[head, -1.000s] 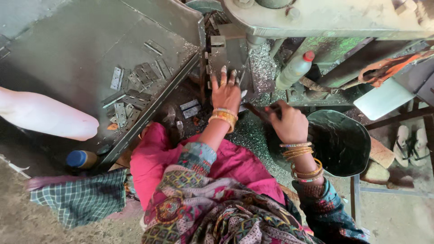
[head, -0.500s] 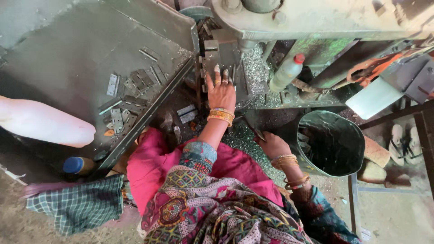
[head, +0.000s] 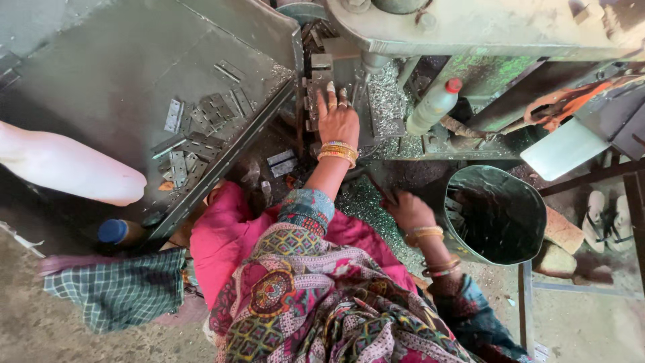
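My left hand (head: 337, 119) lies flat on the bed of a grey-green press machine (head: 470, 27), fingers apart and fingertips against a small metal block (head: 321, 67). My right hand (head: 410, 210) is lower, above my lap and beside the rim of a dark metal bucket (head: 531, 195). Its fingers are curled around what looks like a thin dark rod (head: 388, 193), though it is blurred. Both wrists wear gold bangles. Fine metal shavings (head: 366, 202) cover my lap and the machine bed.
A sloped grey metal tray (head: 121, 87) at the left holds several flat hinge-like plates (head: 201, 121). A plastic bottle with a red cap (head: 435, 106) leans by the machine. A white sack (head: 67, 165), a blue-capped bottle (head: 117, 232), a checked cloth (head: 114, 289) and sandals (head: 608, 218) lie around.
My right hand has dropped from the machine down toward the bucket with the rod. My left hand has reached further up onto the machine bed.
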